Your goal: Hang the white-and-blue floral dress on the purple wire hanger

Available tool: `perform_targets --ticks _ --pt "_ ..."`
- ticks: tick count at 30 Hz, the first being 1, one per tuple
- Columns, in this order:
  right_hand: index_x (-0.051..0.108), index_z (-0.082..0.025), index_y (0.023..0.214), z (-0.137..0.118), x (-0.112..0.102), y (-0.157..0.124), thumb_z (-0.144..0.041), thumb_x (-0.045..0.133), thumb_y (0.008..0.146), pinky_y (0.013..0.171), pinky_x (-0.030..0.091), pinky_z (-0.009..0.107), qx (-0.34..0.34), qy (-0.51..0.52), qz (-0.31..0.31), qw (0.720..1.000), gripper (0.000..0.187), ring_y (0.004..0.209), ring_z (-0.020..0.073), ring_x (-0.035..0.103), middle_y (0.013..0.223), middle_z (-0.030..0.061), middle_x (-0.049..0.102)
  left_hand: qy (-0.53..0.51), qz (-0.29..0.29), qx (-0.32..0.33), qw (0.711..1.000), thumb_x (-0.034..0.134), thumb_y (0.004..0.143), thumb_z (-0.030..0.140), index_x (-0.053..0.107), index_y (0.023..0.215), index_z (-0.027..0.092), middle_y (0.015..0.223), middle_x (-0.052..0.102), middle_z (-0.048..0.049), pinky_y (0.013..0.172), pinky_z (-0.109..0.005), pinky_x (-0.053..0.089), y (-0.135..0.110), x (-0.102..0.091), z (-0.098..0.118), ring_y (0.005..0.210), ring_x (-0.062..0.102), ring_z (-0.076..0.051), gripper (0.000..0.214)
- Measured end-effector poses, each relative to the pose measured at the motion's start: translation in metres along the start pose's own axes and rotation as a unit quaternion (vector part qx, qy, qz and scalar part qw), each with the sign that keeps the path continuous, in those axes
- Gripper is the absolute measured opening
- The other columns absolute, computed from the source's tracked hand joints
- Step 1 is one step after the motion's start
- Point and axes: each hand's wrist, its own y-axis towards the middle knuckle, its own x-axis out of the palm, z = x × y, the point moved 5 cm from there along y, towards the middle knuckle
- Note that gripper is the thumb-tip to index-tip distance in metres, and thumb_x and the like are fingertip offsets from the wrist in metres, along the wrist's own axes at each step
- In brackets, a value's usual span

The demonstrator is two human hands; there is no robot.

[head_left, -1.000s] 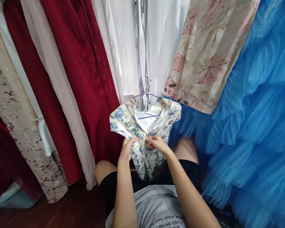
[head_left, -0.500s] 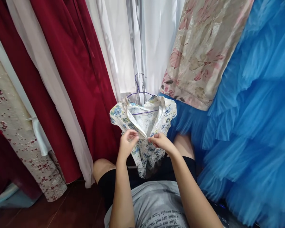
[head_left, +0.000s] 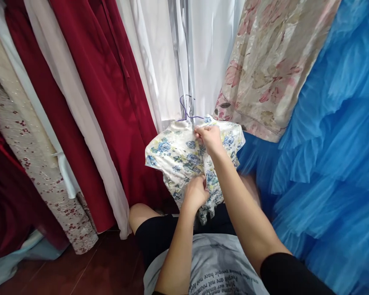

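A small white dress with blue flowers [head_left: 175,157] hangs on a thin purple wire hanger [head_left: 186,110] in front of me, above my knees. My right hand [head_left: 209,137] is up at the collar, its fingers pinched on the cloth just below the hanger's hook. My left hand [head_left: 196,192] is lower down, closed on the front of the dress near its middle. The front of the dress now lies closed.
Hanging garments surround me: dark red dresses [head_left: 110,94] and a cream sequinned one [head_left: 39,164] at left, white cloth [head_left: 209,53] behind, a pink-flowered fabric [head_left: 270,65] and a blue tulle skirt [head_left: 332,164] at right. A metal rail pole [head_left: 181,49] stands behind. Dark wooden floor [head_left: 104,266] below.
The dress front was open with both hands at its middle. My right hand has risen to the collar, my left has shifted right onto the cloth, and the front is closed over.
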Motion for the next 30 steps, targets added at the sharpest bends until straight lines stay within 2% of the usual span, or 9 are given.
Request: perform_targets --ticks 6,9,12,16,20,23,26,29,30 --pt "0.063 -0.015 0.063 -0.007 0.006 -0.012 -0.032 0.066 0.079 0.043 0.022 0.023 0.001 0.104 0.027 0.994 0.024 0.043 0.0062 0.033 0.05 -0.004 0.049 -0.066 -0.1 0.002 0.993 0.07 0.066 0.009 0.063 0.069 0.02 0.065 0.065 -0.002 0.058 -0.028 0.041 0.001 0.016 -0.001 0.061 0.061 -0.019 0.014" --pt "0.064 -0.015 0.067 0.005 0.002 -0.032 -0.036 0.067 0.079 0.043 0.022 0.023 0.034 0.096 0.019 0.995 0.024 0.042 0.0067 0.033 0.049 -0.0042 0.05 -0.18 0.062 0.035 0.981 0.063 0.08 0.014 0.068 0.084 0.02 0.07 0.067 -0.0015 0.061 -0.026 0.044 0.015 -0.033 -0.007 0.062 0.062 -0.017 0.008" --pt "0.064 -0.015 0.068 0.005 -0.001 -0.035 -0.037 0.068 0.078 0.043 0.023 0.024 0.03 0.072 0.015 0.997 0.024 0.041 0.0072 0.033 0.047 -0.004 0.051 -0.226 0.271 0.125 0.927 0.055 0.093 0.024 0.065 0.116 0.024 0.077 0.068 -0.0013 0.067 -0.027 0.047 0.036 -0.104 -0.001 0.068 0.063 -0.017 0.025" --pt "0.061 -0.016 0.067 -0.002 0.001 -0.021 -0.041 0.067 0.079 0.045 0.027 0.024 -0.034 0.031 0.002 0.999 0.028 0.042 0.0081 0.037 0.048 -0.0031 0.053 -0.137 0.298 0.259 0.909 0.056 0.095 0.026 0.069 0.101 0.022 0.087 0.068 -0.0039 0.074 -0.028 0.048 0.07 -0.148 0.032 0.077 0.062 -0.018 0.015" --pt "0.056 -0.018 0.062 0.023 0.001 -0.014 -0.036 0.065 0.078 0.049 0.031 0.024 -0.021 -0.072 0.024 0.997 0.025 0.047 0.0106 0.044 0.049 -0.0017 0.055 -0.111 0.374 0.276 0.878 0.055 0.096 0.025 0.065 0.087 0.019 0.083 0.065 -0.0031 0.077 -0.026 0.046 0.081 -0.168 0.04 0.079 0.061 -0.016 0.015" --pt "0.055 -0.019 0.056 0.05 0.001 -0.024 -0.034 0.065 0.076 0.05 0.031 0.025 0.02 -0.093 0.005 0.995 0.027 0.046 0.0106 0.043 0.047 -0.0014 0.054 -0.169 0.47 0.225 0.836 0.055 0.097 0.029 0.064 0.087 0.018 0.083 0.066 -0.0023 0.08 -0.025 0.046 0.084 -0.196 0.009 0.081 0.062 -0.015 0.016" --pt "0.055 -0.019 0.051 0.064 0.003 -0.042 -0.036 0.065 0.076 0.049 0.029 0.025 0.038 -0.07 -0.024 0.997 0.032 0.044 0.0096 0.039 0.046 -0.0015 0.053 -0.282 0.537 0.122 0.785 0.058 0.094 0.025 0.064 0.087 0.016 0.086 0.066 -0.0018 0.085 -0.024 0.045 0.094 -0.22 -0.055 0.086 0.061 -0.015 0.013" --pt "0.056 -0.018 0.05 0.067 0.008 -0.059 -0.035 0.068 0.074 0.049 0.029 0.025 0.055 -0.04 -0.044 0.997 0.032 0.044 0.0092 0.038 0.045 -0.0017 0.053 -0.519 0.525 -0.02 0.674 0.053 0.094 0.017 0.058 0.082 0.016 0.08 0.059 0.0014 0.086 -0.022 0.045 0.102 -0.21 -0.131 0.083 0.058 -0.011 0.013" --pt "0.056 -0.018 0.049 0.068 0.01 -0.063 -0.034 0.07 0.073 0.049 0.029 0.025 0.062 -0.028 -0.048 0.997 0.031 0.044 0.0092 0.039 0.044 -0.0016 0.053 -0.563 0.499 -0.046 0.658 0.051 0.094 0.015 0.054 0.079 0.017 0.076 0.056 0.0023 0.084 -0.023 0.046 0.103 -0.2 -0.147 0.079 0.057 -0.011 0.015"
